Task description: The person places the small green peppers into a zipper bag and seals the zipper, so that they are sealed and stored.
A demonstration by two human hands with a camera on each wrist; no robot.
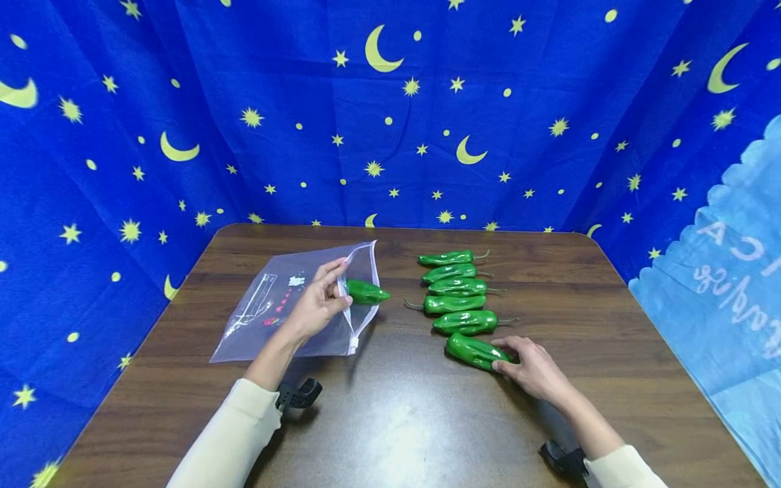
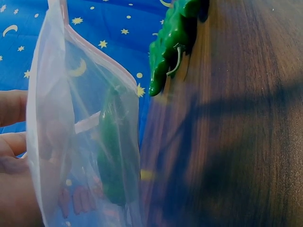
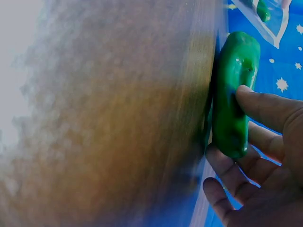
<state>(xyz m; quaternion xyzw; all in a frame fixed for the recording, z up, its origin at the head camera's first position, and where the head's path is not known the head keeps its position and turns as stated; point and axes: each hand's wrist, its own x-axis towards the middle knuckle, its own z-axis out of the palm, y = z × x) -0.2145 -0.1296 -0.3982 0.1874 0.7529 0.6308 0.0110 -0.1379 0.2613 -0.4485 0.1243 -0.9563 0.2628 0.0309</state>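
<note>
Wood-grain desk lies before me, with blue curtains of yellow moons and stars behind and a paler cloth toward three o'clock. From the desk's centre, my left hand at ten pinches the rim of a clear bag, a green pepper in its mouth. My right hand, at three, grips another pepper; five peppers lie toward one.

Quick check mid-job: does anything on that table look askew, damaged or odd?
One thing: in the row of five untouched green peppers, the fourth from the far end points its stem left, toward the plastic bag, while the other four stems point right. No spill or damage shows.
</note>
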